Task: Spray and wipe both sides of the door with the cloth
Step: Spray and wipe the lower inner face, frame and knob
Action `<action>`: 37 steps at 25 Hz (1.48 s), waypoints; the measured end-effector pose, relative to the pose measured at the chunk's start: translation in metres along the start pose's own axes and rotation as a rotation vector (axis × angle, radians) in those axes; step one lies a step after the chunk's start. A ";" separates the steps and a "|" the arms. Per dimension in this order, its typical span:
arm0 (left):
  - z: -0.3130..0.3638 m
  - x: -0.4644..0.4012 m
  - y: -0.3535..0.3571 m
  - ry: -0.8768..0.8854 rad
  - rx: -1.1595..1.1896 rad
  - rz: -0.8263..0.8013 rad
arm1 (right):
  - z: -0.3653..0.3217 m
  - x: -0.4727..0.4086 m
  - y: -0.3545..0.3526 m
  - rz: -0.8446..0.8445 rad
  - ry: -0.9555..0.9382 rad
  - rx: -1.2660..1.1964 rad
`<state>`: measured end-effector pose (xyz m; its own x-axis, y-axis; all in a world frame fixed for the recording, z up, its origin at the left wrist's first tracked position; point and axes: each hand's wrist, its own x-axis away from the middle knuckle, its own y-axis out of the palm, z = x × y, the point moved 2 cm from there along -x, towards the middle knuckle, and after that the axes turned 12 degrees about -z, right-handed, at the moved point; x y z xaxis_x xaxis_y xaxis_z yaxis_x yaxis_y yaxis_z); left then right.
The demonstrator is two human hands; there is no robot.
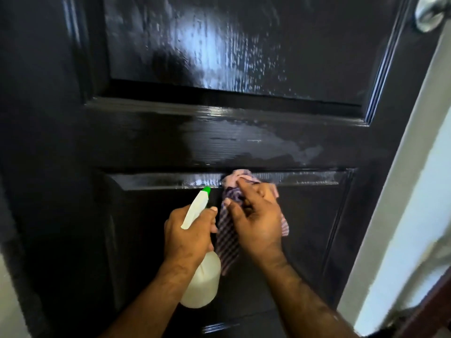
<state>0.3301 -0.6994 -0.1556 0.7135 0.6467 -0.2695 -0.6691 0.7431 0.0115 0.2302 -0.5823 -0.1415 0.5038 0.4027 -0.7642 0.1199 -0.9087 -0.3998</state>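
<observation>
The spray bottle (202,281) is a pale, translucent plastic one with a white trigger head and a green nozzle tip; whether liquid is in it cannot be told. It stands tilted in front of the black panelled door (146,142), nozzle aimed up at the top moulding of the door's lower panel. The left hand (188,235) grips the bottle's neck, fingers curled round it below the trigger head, forearm rising from the lower edge of the view.

The door's free edge runs down the right, with a silver door knob (429,13) at its upper right corner and a white door frame (402,191) just beyond the edge. Wet streaks and droplets shine on the door's upper panel and on the cross rail between the panels.

The right hand (256,220) presses a purple-and-white striped cloth (229,230) against the lower panel's top moulding, just right of the nozzle. Its index finger is extended onto the bunched top of the cloth and the thumb points left; the cloth's tail hangs down the door between the two hands.
</observation>
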 end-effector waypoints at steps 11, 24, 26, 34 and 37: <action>0.038 -0.005 -0.062 -0.012 0.005 0.088 | -0.017 -0.015 0.020 0.342 0.221 0.301; 0.043 0.002 -0.059 -0.104 -0.051 0.093 | -0.014 -0.018 0.002 -0.005 -0.238 0.589; 0.046 0.004 -0.061 -0.102 -0.051 0.097 | 0.009 -0.027 -0.017 0.195 0.065 0.449; 0.049 0.008 -0.040 -0.080 -0.051 0.012 | 0.051 -0.012 -0.067 0.120 -0.090 0.664; 0.043 0.008 -0.017 -0.099 -0.089 -0.071 | 0.108 -0.019 -0.128 0.422 0.435 0.356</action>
<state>0.3558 -0.6998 -0.1165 0.7737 0.6103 -0.1700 -0.6290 0.7721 -0.0908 0.1130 -0.4615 -0.1299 0.7512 -0.1241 -0.6483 -0.4108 -0.8566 -0.3121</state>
